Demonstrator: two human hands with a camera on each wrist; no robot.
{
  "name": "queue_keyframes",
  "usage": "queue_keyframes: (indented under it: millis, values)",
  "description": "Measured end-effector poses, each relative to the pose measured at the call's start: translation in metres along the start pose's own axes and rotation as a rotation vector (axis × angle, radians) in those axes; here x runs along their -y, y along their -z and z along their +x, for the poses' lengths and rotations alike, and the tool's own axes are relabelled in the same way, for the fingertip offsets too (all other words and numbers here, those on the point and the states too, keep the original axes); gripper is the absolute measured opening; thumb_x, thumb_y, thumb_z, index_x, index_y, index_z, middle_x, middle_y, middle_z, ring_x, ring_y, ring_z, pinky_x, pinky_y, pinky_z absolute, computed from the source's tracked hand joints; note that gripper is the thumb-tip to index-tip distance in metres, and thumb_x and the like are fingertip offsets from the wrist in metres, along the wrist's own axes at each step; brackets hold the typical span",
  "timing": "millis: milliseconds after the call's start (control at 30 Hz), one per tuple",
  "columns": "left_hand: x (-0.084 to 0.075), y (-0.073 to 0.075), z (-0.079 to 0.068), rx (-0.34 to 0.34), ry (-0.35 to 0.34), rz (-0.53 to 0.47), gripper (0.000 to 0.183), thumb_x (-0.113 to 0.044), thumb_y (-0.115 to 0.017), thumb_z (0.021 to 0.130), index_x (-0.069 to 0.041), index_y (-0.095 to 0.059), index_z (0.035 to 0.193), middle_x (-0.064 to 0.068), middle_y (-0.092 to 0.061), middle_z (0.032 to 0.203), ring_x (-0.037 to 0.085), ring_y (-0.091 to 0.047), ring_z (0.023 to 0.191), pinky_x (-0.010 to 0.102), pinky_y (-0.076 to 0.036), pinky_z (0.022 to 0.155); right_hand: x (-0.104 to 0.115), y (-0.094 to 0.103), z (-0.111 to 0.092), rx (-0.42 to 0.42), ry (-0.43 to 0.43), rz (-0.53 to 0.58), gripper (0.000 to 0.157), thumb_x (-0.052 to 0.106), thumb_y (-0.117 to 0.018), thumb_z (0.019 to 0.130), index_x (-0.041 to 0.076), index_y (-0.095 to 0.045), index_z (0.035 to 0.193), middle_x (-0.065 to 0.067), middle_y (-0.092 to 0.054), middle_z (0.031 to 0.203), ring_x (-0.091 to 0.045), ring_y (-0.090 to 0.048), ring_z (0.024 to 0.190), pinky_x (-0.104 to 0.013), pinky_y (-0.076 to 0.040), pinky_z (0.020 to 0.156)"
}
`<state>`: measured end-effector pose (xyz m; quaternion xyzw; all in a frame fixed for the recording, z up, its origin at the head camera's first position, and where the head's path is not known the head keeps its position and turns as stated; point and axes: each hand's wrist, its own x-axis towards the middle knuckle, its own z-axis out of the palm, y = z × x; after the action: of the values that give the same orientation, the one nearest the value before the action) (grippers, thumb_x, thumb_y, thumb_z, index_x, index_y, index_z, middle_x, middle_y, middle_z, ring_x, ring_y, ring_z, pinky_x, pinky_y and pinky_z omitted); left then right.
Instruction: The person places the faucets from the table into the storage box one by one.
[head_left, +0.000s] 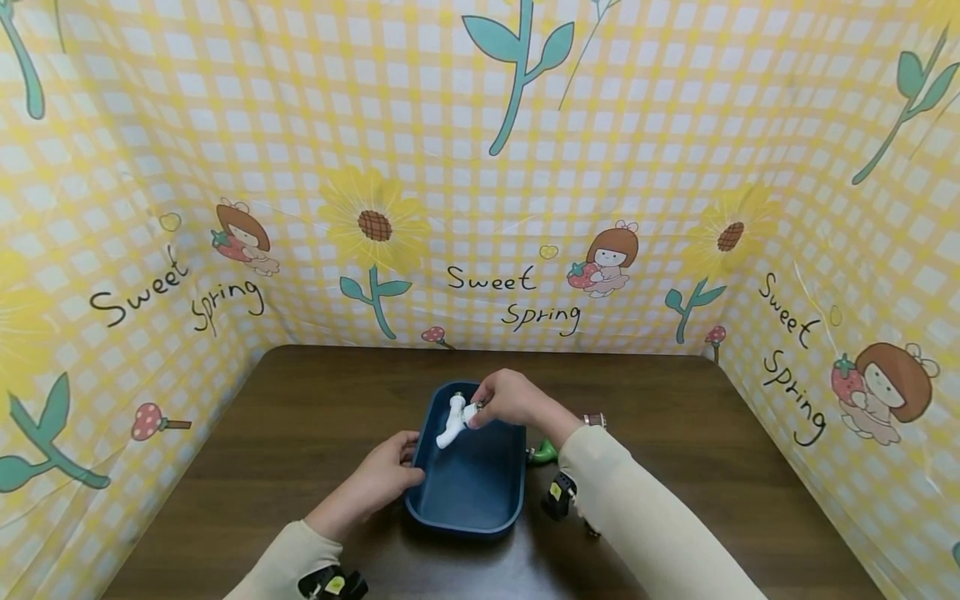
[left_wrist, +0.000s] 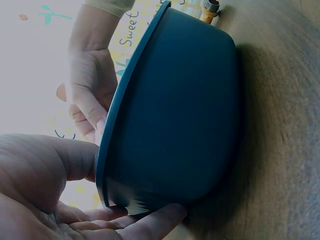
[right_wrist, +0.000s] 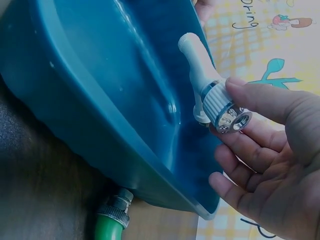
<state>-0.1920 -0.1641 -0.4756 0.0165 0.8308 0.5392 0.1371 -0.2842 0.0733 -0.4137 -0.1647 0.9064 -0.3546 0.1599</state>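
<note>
A white plastic tap (head_left: 452, 425) with a ribbed collar and a shiny metal end is held over the far part of a deep blue plastic bin (head_left: 468, 492). My right hand (head_left: 517, 404) pinches the tap by its collar between thumb and fingers, as the right wrist view shows, with the spout (right_wrist: 195, 57) pointing away from the palm. On the bin's left side, my left hand (head_left: 382, 475) grips the wall, its thumb (left_wrist: 82, 160) at the rim and its fingers along the outside.
Right of the bin lies a green piece (head_left: 543, 452) with a metal fitting (right_wrist: 117, 202). A small metal-ended object (head_left: 595, 420) shows behind the right forearm. The dark wooden table (head_left: 300, 417) is walled by yellow checked cloth (head_left: 487, 208) at the back and sides.
</note>
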Motion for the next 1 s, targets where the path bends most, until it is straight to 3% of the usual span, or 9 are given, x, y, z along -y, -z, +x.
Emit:
queue_keyframes:
  millis: [1000]
  values:
    - [0.003,-0.002,0.001,0.009,-0.015,-0.076,0.059,0.004,-0.063,0.086,0.005,-0.046,0.143,0.022,-0.066,0.128,0.032,-0.066,0.112,0.045,-0.06,0.085,-0.002,-0.017,0.007,-0.026,-0.018,-0.026,0.02,0.026,-0.089,0.079,0.016,-0.076,0.091,0.003,-0.07,0.086,-0.018,-0.062,0.082,-0.036,-0.052,0.079]
